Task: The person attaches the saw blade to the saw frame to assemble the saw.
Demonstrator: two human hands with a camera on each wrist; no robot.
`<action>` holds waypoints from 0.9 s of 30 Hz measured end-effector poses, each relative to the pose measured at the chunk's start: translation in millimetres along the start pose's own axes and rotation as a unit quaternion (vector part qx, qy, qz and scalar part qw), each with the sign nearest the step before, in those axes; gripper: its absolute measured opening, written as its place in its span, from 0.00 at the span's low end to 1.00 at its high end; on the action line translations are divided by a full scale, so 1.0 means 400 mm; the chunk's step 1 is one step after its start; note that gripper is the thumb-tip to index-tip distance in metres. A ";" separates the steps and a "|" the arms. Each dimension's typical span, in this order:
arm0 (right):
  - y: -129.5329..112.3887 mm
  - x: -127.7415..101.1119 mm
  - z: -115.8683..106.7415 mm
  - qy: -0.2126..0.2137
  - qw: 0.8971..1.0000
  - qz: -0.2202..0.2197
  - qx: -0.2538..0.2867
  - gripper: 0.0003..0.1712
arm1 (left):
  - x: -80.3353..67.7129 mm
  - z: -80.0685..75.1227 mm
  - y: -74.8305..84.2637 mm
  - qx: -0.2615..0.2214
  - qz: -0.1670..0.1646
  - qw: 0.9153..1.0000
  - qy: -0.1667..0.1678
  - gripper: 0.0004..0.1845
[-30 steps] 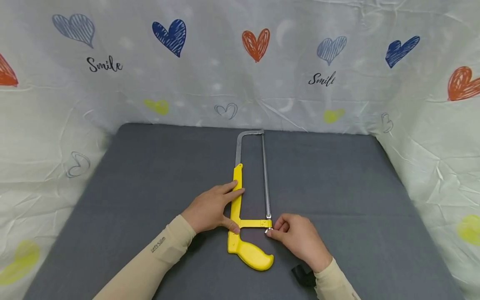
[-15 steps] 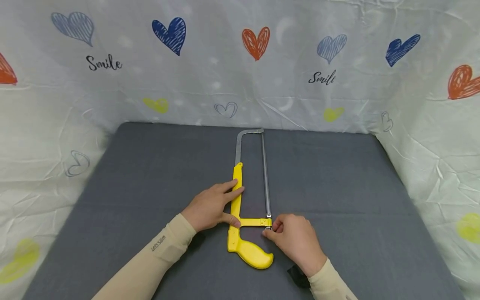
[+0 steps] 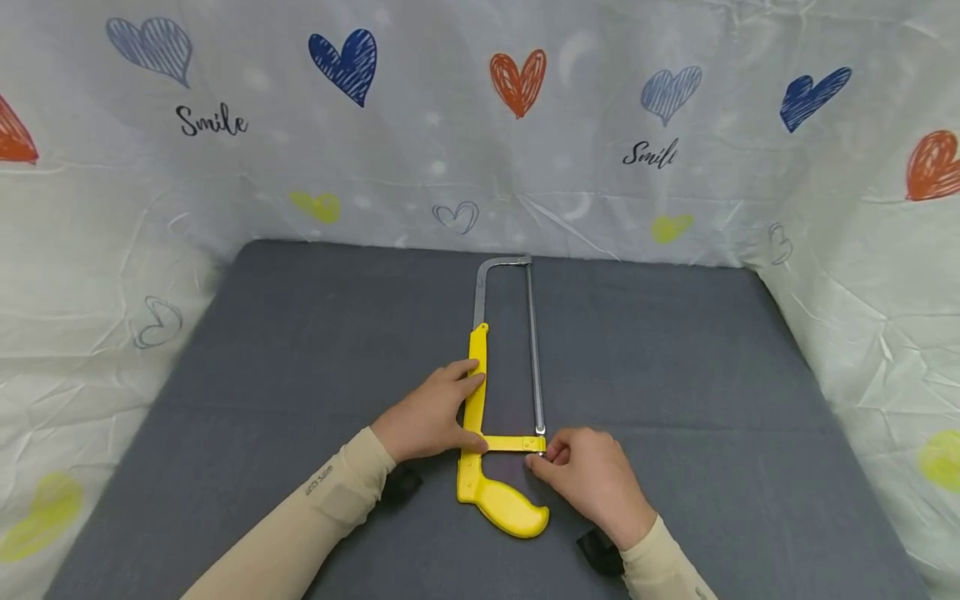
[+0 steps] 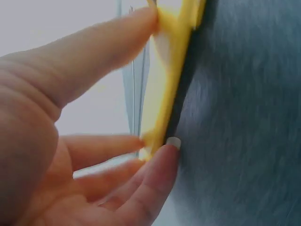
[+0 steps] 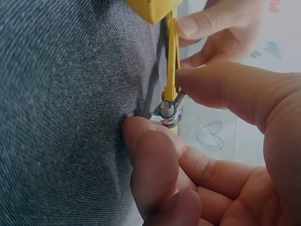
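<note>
A hacksaw with a yellow handle and a grey metal front bow lies flat on the dark grey cloth. Its metal blade runs along the right side. My left hand holds the yellow frame, index and middle fingers across it and thumb near the crossbar. In the left wrist view, other fingertips sit at the frame's near edge. My right hand pinches the wing nut at the blade's near end. A threaded screw end shows inside the nut.
Dark grey cloth covers the table. White fabric printed with hearts and "Smile" hangs behind and at both sides. The hacksaw's front end reaches close to the table's far edge. Black wrist gear sits under the right wrist.
My left thumb has slid up the frame to the crossbar. My right thumb has shifted left and up over the wing nut, which it now hides in the head view. The hacksaw stays in place.
</note>
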State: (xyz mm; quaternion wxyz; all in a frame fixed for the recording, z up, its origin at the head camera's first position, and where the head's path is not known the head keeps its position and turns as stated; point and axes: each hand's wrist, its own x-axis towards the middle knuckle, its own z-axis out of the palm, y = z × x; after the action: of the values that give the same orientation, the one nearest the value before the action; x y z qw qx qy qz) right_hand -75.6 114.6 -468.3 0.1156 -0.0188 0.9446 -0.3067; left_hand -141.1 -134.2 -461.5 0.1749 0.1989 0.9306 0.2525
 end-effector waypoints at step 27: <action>0.021 0.014 -0.009 -0.063 0.993 0.023 0.096 0.10 | 0.015 0.024 0.011 -0.080 -0.120 0.988 0.046 0.54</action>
State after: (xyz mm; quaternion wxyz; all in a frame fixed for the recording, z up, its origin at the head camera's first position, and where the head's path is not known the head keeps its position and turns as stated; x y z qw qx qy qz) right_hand -81.5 122.8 -471.6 0.1835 -0.0052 0.9018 -0.3913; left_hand -140.9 -124.1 -468.1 0.1767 0.0594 0.9315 0.3122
